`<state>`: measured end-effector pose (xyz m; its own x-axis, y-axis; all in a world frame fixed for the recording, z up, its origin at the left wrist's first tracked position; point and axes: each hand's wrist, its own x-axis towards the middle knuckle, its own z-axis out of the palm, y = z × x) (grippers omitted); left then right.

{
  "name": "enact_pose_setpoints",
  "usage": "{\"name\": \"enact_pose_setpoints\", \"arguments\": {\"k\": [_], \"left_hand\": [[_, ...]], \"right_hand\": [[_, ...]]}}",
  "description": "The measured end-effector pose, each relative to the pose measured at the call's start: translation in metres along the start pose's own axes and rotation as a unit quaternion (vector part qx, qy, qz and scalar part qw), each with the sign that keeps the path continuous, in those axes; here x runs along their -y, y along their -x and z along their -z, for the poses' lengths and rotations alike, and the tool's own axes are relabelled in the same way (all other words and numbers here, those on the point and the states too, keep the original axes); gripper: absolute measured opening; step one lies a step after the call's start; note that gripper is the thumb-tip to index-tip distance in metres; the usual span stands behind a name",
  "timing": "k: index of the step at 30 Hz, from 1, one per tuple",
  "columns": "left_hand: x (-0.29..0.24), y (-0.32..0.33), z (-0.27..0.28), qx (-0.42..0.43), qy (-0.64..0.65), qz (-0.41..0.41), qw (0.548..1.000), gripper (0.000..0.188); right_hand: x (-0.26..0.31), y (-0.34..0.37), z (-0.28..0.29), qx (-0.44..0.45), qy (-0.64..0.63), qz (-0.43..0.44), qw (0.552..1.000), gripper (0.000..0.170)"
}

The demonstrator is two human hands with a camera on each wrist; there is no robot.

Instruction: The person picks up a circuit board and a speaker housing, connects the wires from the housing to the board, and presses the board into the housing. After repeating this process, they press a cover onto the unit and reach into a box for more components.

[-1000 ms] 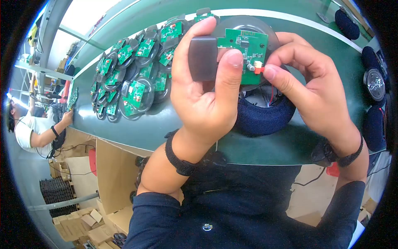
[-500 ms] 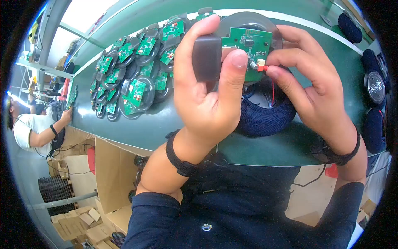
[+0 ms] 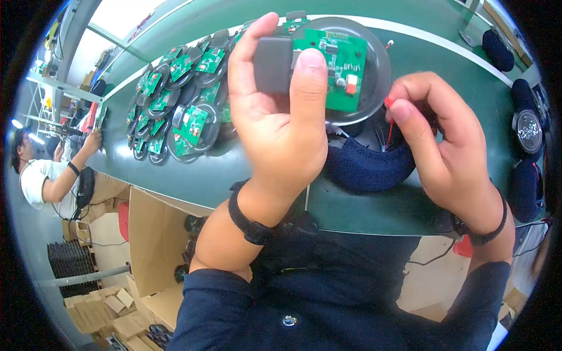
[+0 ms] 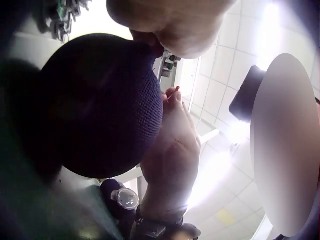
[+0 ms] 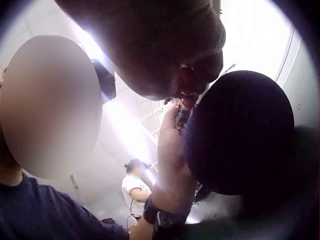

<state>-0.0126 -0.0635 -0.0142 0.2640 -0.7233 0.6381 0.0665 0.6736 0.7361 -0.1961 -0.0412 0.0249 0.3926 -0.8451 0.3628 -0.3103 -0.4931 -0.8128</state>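
Green circuit board (image 3: 345, 58) in one grip, small red plug (image 3: 389, 102) pinched at its 4 o'clock.
The left hand (image 3: 278, 128) grips the board with its dark disc (image 3: 378, 70), thumb across the front; the right hand (image 3: 448, 140) pinches the plug between thumb and forefinger, apart from the board. At 5 o'clock sits the blue mesh housing (image 3: 374, 169). For a clean fit, probably best to brace the board, square the plug to the red socket (image 3: 350, 89) and leave the red wire (image 3: 390, 131) slack.
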Motion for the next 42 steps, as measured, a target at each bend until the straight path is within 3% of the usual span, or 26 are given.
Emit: {"name": "enact_pose_setpoints", "arguments": {"k": [4, 8, 13, 16, 22, 23, 27, 32, 42], "left_hand": [[0.001, -0.003, 0.001, -0.004, 0.051, 0.027, 0.998, 0.038], [0.004, -0.004, 0.004, 0.002, 0.055, 0.032, 0.998, 0.036], [0.004, -0.001, 0.003, 0.014, 0.058, 0.006, 0.998, 0.037], [0.004, 0.001, 0.002, 0.021, 0.039, -0.029, 0.999, 0.039], [0.003, 0.003, 0.003, 0.037, -0.023, -0.101, 0.994, 0.045], [0.003, 0.003, 0.004, 0.044, -0.042, -0.107, 0.992, 0.047], [0.004, 0.004, 0.003, 0.040, -0.046, -0.099, 0.993, 0.047], [0.006, 0.001, 0.001, 0.014, -0.024, -0.095, 0.995, 0.046], [0.006, 0.002, 0.002, 0.029, -0.026, -0.117, 0.992, 0.048]], "right_hand": [[0.008, 0.002, 0.001, 0.023, -0.114, -0.071, 0.991, 0.011], [0.012, 0.002, 0.007, 0.061, -0.048, -0.080, 0.994, 0.012], [0.007, -0.001, 0.000, 0.006, -0.090, -0.033, 0.995, 0.013], [-0.001, -0.002, 0.002, 0.012, -0.139, -0.058, 0.988, 0.012], [0.004, 0.004, -0.006, -0.001, -0.027, -0.053, 0.998, 0.007], [-0.006, 0.003, -0.011, -0.039, 0.007, 0.030, 0.999, 0.007], [-0.008, 0.000, -0.011, -0.046, 0.067, 0.063, 0.995, 0.011], [-0.010, -0.006, -0.005, -0.024, 0.111, 0.165, 0.980, 0.015], [-0.012, -0.006, -0.007, -0.088, 0.128, 0.127, 0.980, 0.014]]}}
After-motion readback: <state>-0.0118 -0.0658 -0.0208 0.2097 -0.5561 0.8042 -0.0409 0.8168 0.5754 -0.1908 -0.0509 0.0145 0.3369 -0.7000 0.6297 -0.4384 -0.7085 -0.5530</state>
